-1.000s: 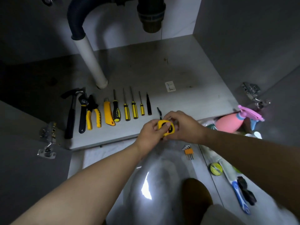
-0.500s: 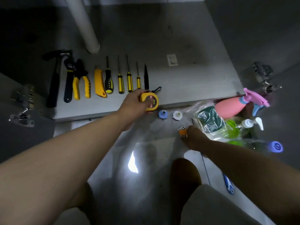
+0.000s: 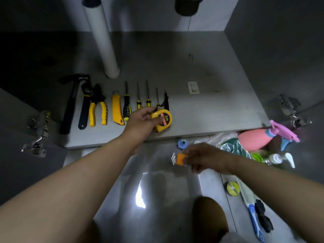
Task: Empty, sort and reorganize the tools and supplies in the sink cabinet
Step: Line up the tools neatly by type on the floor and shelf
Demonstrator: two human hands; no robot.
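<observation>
The left hand (image 3: 140, 123) is closed round a yellow tape measure (image 3: 162, 120), thumb on its face, held at the right end of the tool row on the cabinet floor (image 3: 210, 111). The right hand (image 3: 205, 157) is pinched on an orange hex key set (image 3: 179, 159), keys fanned to the left, just above the room floor in front of the cabinet.

Judgement: the tape should be set flat just right of the last small screwdriver (image 3: 157, 100), w/ its black strap tucked clear; the hex keys next to it, spacing kept even.

Containers: a clear plastic bag (image 3: 228, 146) w/ something green inside lies beside a pink spray bottle (image 3: 254, 139) and a pump bottle (image 3: 278, 158); fill levels cannot be told.
</observation>
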